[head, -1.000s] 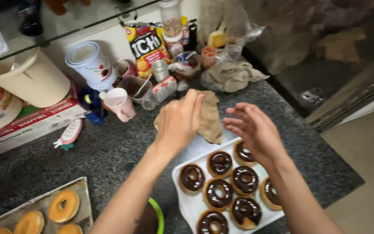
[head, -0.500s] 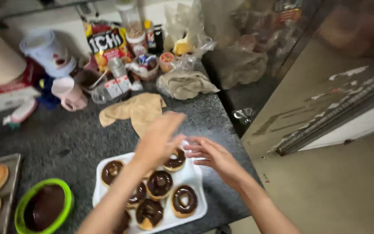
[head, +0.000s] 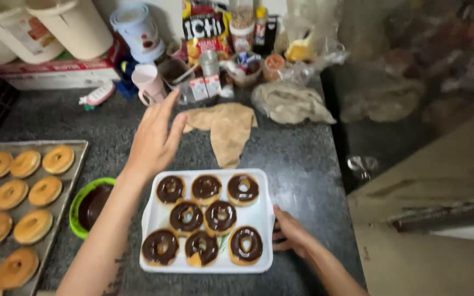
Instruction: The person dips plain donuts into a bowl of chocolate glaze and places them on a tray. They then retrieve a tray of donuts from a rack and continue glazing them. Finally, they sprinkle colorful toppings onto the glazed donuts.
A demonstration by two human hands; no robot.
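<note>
The right hand (head: 293, 237) is seen at the near right edge of the white tray (head: 263, 219), fingers curled against its rim, where half a second ago it was spread flat over the doughnuts; whether the rim is truly gripped cannot be told. On the tray, which lies on the dark speckled counter (head: 297, 159), eight chocolate-glazed doughnuts (head: 220, 215) are counted, in rows of three, two and three. To the left of the tray a green bowl (head: 80, 211) of dark glaze is set, one in number, and beyond it a metal baking sheet (head: 78, 151) holds about ten plain doughnuts (head: 33, 226), some cut off by the frame. The left hand (head: 154, 140) has been lifted off the tray since the earlier frame and is now held open, fingers spread, above the counter, empty. Just beyond it a crumpled tan cloth (head: 223, 129) is lying, apart from the tray. Farther back a pink cup (head: 148, 82), a light blue tub (head: 137, 30), a snack bag (head: 204, 30) and two pale buckets (head: 78, 27) are ranged along the wall.
</note>
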